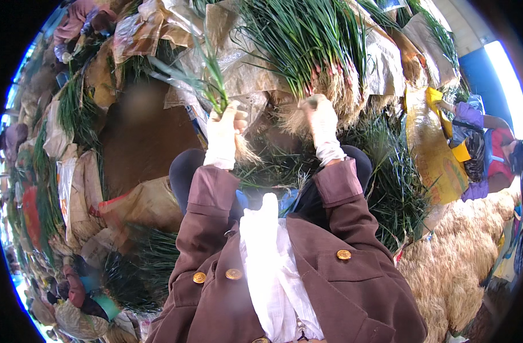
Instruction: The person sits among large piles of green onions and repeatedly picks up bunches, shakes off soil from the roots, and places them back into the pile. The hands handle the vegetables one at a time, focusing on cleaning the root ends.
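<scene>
White-gloved, my left hand (222, 133) is closed around a small bunch of green-leaved plants (216, 88). Their leaves point up past the fingers and pale roots hang below. My right hand (321, 118), gloved too, is at the root end of a large pile of similar plants (304, 43) with reddish stem bases and long straw-coloured roots. Its fingers look curled near the stems and roots at the pile's lower edge; whether they grip any cannot be made out. The pile rests on woven sacking (253, 77). Loose green leaves (274, 158) lie between my knees.
Leafy greens (390, 171) are heaped beside my right knee. A yellow sack (432, 158) and a mass of pale roots (458, 248) lie farther right. A person in red and purple (497, 154) sits there; other people are at the left. Brown ground (145, 133) shows left of my knees.
</scene>
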### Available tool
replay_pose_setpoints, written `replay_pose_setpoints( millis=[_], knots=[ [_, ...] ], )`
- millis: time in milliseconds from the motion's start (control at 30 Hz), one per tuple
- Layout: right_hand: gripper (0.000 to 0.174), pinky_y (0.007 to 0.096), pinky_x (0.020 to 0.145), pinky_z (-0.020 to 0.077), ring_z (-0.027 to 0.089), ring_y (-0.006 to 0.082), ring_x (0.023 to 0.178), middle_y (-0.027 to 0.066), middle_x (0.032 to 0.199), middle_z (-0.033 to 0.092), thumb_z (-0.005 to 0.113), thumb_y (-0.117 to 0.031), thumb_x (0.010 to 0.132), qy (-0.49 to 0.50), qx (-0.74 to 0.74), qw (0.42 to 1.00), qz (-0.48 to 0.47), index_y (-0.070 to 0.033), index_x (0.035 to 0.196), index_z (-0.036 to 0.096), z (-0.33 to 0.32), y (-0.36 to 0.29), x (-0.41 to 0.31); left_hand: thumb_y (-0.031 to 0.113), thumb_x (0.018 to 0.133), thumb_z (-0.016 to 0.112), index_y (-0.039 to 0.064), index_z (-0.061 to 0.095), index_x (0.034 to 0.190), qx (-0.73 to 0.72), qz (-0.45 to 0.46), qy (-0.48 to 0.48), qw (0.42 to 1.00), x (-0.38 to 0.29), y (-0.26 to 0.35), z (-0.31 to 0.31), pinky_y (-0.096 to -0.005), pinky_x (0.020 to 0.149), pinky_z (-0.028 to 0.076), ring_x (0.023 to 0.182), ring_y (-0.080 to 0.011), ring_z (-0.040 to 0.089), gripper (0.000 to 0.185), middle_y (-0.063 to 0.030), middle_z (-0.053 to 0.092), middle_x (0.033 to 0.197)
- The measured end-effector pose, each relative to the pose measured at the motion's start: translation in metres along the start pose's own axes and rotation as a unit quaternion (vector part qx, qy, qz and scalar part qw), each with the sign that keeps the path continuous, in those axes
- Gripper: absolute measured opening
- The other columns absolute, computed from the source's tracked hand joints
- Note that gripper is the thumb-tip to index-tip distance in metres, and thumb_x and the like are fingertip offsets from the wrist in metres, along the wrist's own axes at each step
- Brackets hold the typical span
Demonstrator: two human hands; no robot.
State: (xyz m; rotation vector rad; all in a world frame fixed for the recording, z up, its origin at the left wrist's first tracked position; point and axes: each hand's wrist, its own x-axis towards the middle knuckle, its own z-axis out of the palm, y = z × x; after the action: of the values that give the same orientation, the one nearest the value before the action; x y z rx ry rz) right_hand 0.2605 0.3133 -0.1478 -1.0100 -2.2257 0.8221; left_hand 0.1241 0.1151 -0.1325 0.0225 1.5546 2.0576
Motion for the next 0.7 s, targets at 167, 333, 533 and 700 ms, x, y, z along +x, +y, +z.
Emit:
replay_pose_setpoints(
  millis=[167,333,533,700],
  knots=[
    [0.033,0.0405,0.074,0.0503,0.062,0.0300,0.080,0.0105,0.082,0.063,0.077,-0.030,0.076,0.084,-0.078,0.992,-0.059,-0.011,0.100,0.064,0.016,0.010,0.019,0.021,0.094,0.064,0.007,0.059,0.095,-0.007,0.038,0.050,0.998,0.000,-0.003,0.003,-0.0226,0.044,0.041,0.050,-0.0077,0.052,0.014,-0.0037,0.063,0.071],
    [0.024,0.0392,0.083,0.0507,0.065,0.0334,0.090,0.0154,0.099,0.069,0.067,-0.024,0.084,-0.078,-0.141,0.985,-0.062,-0.008,0.101,0.069,0.020,0.043,0.046,0.020,0.093,0.065,0.008,0.060,0.097,0.024,-0.025,0.023,0.999,-0.002,-0.011,-0.008,-0.0228,0.044,0.042,0.051,-0.0078,0.053,0.014,-0.0034,0.063,0.072],
    [0.028,0.0230,0.083,0.0499,0.064,0.0093,0.094,0.0046,0.105,0.071,0.068,-0.020,0.091,-0.372,0.457,0.802,0.095,-0.002,0.113,0.067,-0.058,0.018,0.058,0.022,0.092,0.067,0.010,0.064,0.094,-0.007,-0.052,-0.011,0.999,0.001,-0.016,0.006,-0.0234,0.048,0.043,0.052,-0.0076,0.053,0.012,-0.0015,0.064,0.072],
    [0.037,0.0321,0.090,0.0496,0.065,0.0192,0.099,0.0081,0.106,0.070,0.070,-0.035,0.087,-0.467,0.096,0.876,-0.078,-0.009,0.113,0.067,-0.060,-0.021,0.020,0.020,0.092,0.067,0.009,0.067,0.098,-0.014,-0.071,-0.055,0.996,0.013,-0.024,0.027,-0.0226,0.048,0.043,0.052,-0.0075,0.053,0.013,-0.0078,0.072,0.084]
  ],
)
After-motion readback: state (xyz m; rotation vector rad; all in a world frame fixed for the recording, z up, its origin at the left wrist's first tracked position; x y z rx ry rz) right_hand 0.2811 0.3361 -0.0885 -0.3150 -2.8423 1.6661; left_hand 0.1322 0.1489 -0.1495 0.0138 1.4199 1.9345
